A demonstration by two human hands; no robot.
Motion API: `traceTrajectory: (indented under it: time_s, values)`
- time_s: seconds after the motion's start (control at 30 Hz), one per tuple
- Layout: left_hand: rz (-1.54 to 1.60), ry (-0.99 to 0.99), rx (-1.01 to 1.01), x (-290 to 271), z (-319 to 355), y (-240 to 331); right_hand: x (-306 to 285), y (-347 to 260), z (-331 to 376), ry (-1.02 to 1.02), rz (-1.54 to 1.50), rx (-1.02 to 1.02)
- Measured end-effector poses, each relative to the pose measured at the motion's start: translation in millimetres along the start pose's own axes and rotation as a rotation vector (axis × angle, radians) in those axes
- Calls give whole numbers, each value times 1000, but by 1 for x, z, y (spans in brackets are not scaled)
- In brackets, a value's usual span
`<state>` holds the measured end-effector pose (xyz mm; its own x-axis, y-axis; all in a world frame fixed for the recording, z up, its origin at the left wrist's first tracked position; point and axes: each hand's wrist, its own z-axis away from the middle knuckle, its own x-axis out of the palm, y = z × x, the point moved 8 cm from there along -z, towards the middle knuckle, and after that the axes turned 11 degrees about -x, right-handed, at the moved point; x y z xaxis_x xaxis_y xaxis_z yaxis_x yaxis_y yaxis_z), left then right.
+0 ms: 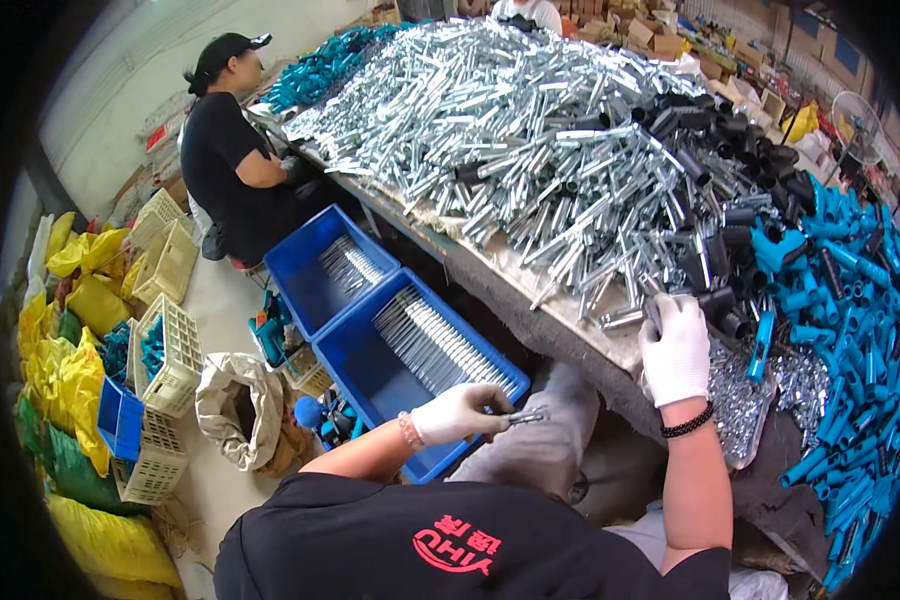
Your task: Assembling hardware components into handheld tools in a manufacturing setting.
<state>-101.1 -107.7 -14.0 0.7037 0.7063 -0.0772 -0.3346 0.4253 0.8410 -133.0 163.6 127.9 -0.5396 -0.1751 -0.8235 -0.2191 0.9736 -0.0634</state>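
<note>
My left hand (465, 412), in a white glove, is closed on a small silver metal part (528, 414) that sticks out past the fingertips. It hovers over the front edge of a blue plastic bin (355, 385), in which silver metal rods (440, 345) lie in a neat row. My right hand (676, 350), gloved too, is at the table edge by a heap of shiny metal tubes (490, 120). Its fingers close around a short grey metal piece (652, 312), partly hidden by the glove. Black plastic sleeves (715, 300) and teal plastic handles (775, 245) lie beside it.
A second blue bin (288, 262) with rods adjoins the first. Another person (232, 160) works at the table's left side. White crates (170, 360), an open sack (235, 410) and yellow bags (75, 390) crowd the left floor. Small metal parts (740, 400) lie right of my hand.
</note>
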Motion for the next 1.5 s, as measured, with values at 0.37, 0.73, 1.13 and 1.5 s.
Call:
traceTrajectory:
  time_s: [0.37, 0.73, 1.13, 1.5]
  values:
    - [200, -59, 106, -6, 4, 18, -21, -49, -3, 91, -70, -129]
    - [112, -325, 145, 24, 15, -10, 84, -122, 138, -543, -1171, 50]
    - [-582, 713, 205, -183, 37, -95, 55, -10, 233, -321, -1030, 512]
    - [-340, 827, -135, -184, -42, -136, 147, 83, 374, -643, -676, 806]
